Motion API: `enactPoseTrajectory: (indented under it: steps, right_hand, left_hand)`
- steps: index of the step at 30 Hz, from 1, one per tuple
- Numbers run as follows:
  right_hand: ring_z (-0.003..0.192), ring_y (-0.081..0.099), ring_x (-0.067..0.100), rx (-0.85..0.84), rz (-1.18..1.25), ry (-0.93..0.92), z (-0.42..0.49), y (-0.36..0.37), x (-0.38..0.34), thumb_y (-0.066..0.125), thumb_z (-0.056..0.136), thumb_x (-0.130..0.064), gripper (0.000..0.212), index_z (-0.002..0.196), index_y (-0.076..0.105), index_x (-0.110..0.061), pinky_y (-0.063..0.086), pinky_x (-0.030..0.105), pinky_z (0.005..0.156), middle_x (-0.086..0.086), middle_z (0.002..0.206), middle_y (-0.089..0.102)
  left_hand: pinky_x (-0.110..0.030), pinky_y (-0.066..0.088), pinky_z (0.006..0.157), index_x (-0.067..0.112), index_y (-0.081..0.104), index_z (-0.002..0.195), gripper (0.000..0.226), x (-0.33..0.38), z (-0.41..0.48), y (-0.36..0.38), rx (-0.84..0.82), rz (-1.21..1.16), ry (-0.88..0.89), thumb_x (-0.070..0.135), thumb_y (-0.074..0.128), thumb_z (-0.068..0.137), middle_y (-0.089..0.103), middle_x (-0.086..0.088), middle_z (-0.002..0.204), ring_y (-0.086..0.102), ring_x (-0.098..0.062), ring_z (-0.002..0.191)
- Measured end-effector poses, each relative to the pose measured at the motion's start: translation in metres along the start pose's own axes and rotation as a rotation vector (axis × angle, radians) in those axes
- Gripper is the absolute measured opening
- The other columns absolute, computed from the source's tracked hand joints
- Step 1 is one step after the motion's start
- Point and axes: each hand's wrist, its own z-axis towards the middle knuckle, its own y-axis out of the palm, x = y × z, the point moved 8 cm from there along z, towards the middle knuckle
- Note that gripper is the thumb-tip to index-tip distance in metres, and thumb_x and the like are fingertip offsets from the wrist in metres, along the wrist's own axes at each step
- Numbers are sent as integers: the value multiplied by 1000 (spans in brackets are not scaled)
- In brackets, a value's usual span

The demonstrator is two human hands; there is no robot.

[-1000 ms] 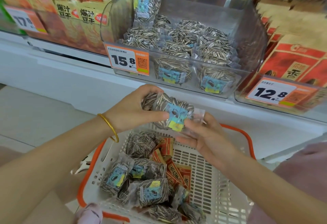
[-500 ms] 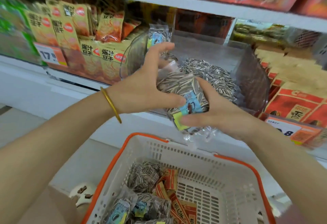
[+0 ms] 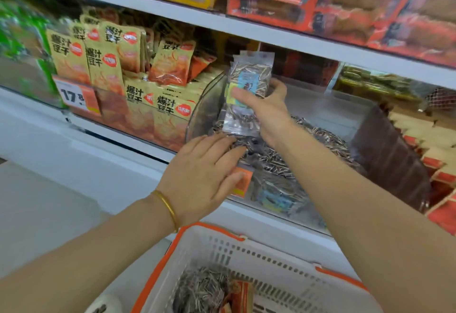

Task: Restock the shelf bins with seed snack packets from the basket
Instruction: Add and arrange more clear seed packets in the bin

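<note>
My right hand (image 3: 267,110) grips a clear sunflower seed packet (image 3: 249,75) with a blue and yellow label, holding it upright over the left end of the clear shelf bin (image 3: 199,112). Another packet stands behind it. My left hand (image 3: 204,177) lies with fingers stretched over the bin's front edge, fingertips touching the seed packets (image 3: 303,144) piled inside. Below, the white basket (image 3: 271,263) with orange rim holds more seed packets (image 3: 202,290) and a red packet.
Yellow snack bags (image 3: 103,65) fill the bin to the left, behind a 17.8 price tag (image 3: 76,97). Red boxes (image 3: 431,154) sit in the bin to the right. An upper shelf (image 3: 246,28) with orange packages hangs close above.
The packet rose from just above the basket up into the bin. My left hand let go of it and dropped to the bin's front; my right hand alone holds it now.
</note>
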Motion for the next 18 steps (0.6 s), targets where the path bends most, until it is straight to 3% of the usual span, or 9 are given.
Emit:
enactPoseTrajectory:
  steps: [2,6,9,12,15,18]
  right_hand:
    - [110,54,18,39,-107,-90,6,9,1,82,70,-30,87,135,24,-18,45,32,92,6,126,51]
    - [126,41,27,140,-494,-185,11,12,4,78,66,-53,96,140,28,-20,37,41,105,7,137,38]
    - [129,36,25,94,-440,-140,16,12,6,74,74,-48,89,143,25,-19,31,27,97,8,139,29]
    - [129,35,26,55,-489,-123,19,17,10,70,77,-50,88,144,25,-17,31,27,98,10,138,32]
    - [127,36,30,24,-803,-106,23,21,18,68,68,-65,99,143,28,-14,36,40,104,12,136,40]
    - [122,38,25,-49,-788,-49,22,18,22,75,66,-59,91,136,39,-12,35,29,96,9,133,42]
  left_hand:
    - [-45,37,101,12,55,127,48,-1,0,0,3,2,0,40,30,96,56,-12,129,49,-31,123]
    - [-44,35,101,13,56,125,46,0,0,0,16,0,0,39,35,93,56,-10,128,50,-30,121]
    - [-43,34,101,13,56,125,46,0,0,-1,22,11,7,39,37,93,57,-10,126,51,-30,120]
    - [-44,34,101,13,56,125,47,-1,0,0,5,2,9,40,36,93,57,-9,127,50,-29,121]
    - [-43,34,102,13,57,125,47,0,1,0,12,-4,14,40,37,92,57,-9,126,50,-30,121]
    - [-43,33,102,13,57,124,47,0,0,0,6,-1,3,40,36,92,57,-10,125,50,-30,121]
